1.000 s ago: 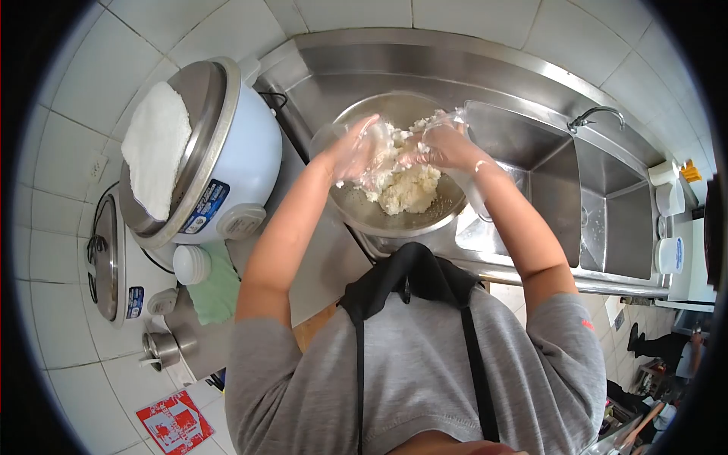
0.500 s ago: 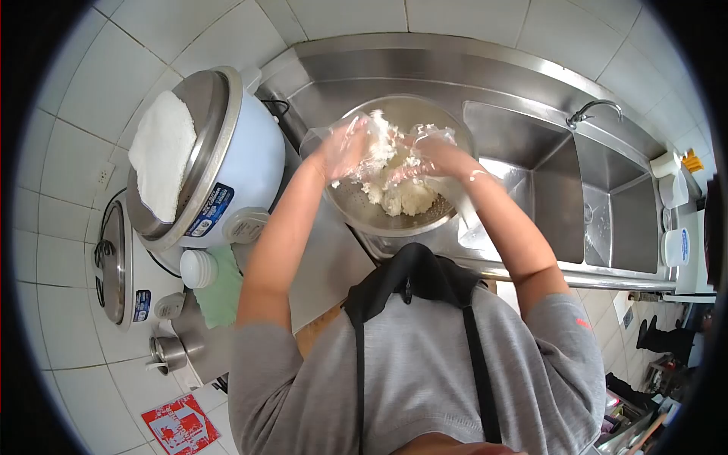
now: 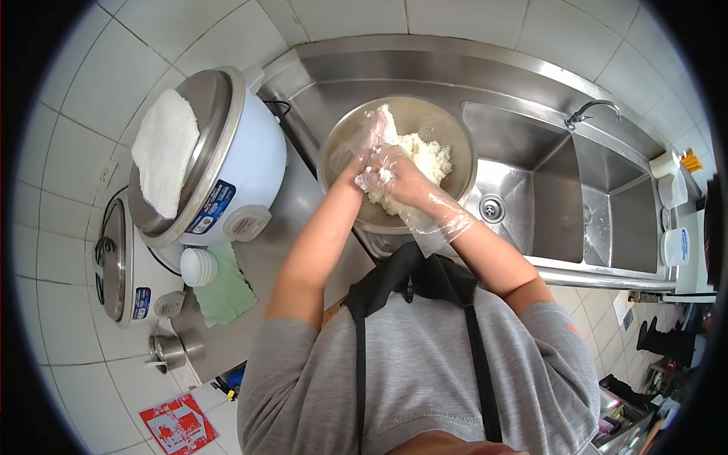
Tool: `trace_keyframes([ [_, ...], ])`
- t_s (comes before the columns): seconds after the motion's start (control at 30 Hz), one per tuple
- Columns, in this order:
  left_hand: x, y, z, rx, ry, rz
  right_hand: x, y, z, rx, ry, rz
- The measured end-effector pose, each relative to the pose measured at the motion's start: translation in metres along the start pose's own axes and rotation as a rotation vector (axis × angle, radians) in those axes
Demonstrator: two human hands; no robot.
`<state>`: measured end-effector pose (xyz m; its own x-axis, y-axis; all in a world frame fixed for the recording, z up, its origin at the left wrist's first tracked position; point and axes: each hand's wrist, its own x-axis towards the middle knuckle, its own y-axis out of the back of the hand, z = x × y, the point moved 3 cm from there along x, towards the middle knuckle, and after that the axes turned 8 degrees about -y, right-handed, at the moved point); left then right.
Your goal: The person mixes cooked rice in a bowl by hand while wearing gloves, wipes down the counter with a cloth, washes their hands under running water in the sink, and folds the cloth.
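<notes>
Both my hands wear clear plastic gloves and are together over a large metal bowl (image 3: 459, 127) of white rice (image 3: 426, 157). My left hand (image 3: 368, 141) points up and away with its fingers stretched out, and rice clings along its fingertips. Across its lower part lies my right hand (image 3: 398, 176), closed with the fingers curled in. White grains stick to that glove, but what lies inside the fingers is hidden. Most of the rice sits in a heap on the bowl's right side, partly behind my right hand.
Left of the bowl stands a large rice cooker (image 3: 262, 163) with a folded white cloth (image 3: 164, 152) on its lid. A smaller cooker (image 3: 140, 262), stacked white cups (image 3: 199, 267) and a green cloth (image 3: 227, 292) are nearby. A double sink (image 3: 523, 178) with a faucet (image 3: 591, 111) is at right.
My hands were apart on either side of the rice. My right hand has moved left and closed against my left hand. The left hand's fingers have straightened, and the rice heap is more exposed.
</notes>
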<state>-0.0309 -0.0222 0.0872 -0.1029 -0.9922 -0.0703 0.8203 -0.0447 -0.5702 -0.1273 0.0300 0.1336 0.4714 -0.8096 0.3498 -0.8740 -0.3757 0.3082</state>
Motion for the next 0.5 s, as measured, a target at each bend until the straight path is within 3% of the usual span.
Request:
trace_keyframes([
  [0.03,0.002,-0.005,0.003,0.05,-0.005,0.068,-0.001,0.001,-0.004,0.06,-0.036,-0.038],
  [0.13,0.013,0.011,0.0,-0.04,0.004,-0.109,0.001,0.008,0.011,-0.119,-0.27,-0.084],
  [0.2,0.02,0.016,-0.01,-0.534,0.183,-0.458,0.006,0.019,0.022,-0.391,-0.354,-0.04],
  [0.23,0.007,0.001,-0.006,-0.149,0.091,-0.113,0.008,0.023,0.027,-0.527,-0.397,-0.018],
  [0.27,-0.002,-0.004,-0.002,0.235,-0.005,0.231,0.01,0.022,0.027,-0.434,-0.298,0.012],
  [0.33,0.004,0.009,-0.014,0.154,-0.026,0.214,0.01,0.018,0.029,-0.246,-0.104,0.068],
  [0.4,0.012,0.025,-0.015,0.006,0.233,0.086,0.009,0.01,0.032,-0.078,-0.067,0.058],
  [0.43,0.013,0.026,-0.017,-0.151,0.123,0.057,0.01,0.007,0.032,0.005,-0.044,0.05],
  [0.5,0.0,0.016,-0.011,0.055,-0.051,0.127,0.004,0.005,0.033,0.024,-0.115,-0.076],
])
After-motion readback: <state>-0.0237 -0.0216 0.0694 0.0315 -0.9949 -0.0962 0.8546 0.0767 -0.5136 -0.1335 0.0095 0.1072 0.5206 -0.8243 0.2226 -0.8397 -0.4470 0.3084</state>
